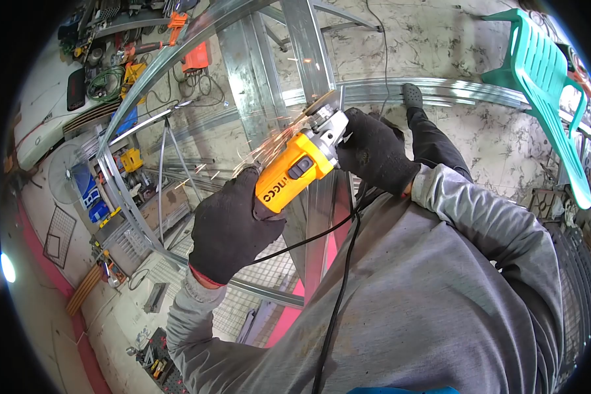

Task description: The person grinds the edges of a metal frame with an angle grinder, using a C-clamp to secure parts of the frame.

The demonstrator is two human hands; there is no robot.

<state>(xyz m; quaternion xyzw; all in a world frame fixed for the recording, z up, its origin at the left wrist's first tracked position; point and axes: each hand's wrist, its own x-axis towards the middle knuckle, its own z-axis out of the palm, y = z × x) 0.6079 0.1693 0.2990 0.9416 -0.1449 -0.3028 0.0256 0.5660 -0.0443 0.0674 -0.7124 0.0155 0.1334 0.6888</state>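
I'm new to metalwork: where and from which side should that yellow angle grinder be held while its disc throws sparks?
Probably as shown: wrap one hand around the rear of the yellow angle grinder, as the black-gloved left hand does, coming from the cord end. The right hand steadies the grey head from the side. Its long barrel suits a wrap, and this keeps hands behind the sparking disc.

Both hands wear black gloves — the left hand shows a thin red cuff edge, the right hand plain black — and the sleeves are pale grey. The angle grinder is bright yellow with black lettering and a black switch, its head silver-grey, its cord black, and orange-white sparks scatter beside it. The metal frame is shiny silver, the floor mottled beige and grey — the plastic chair teal green with slats.
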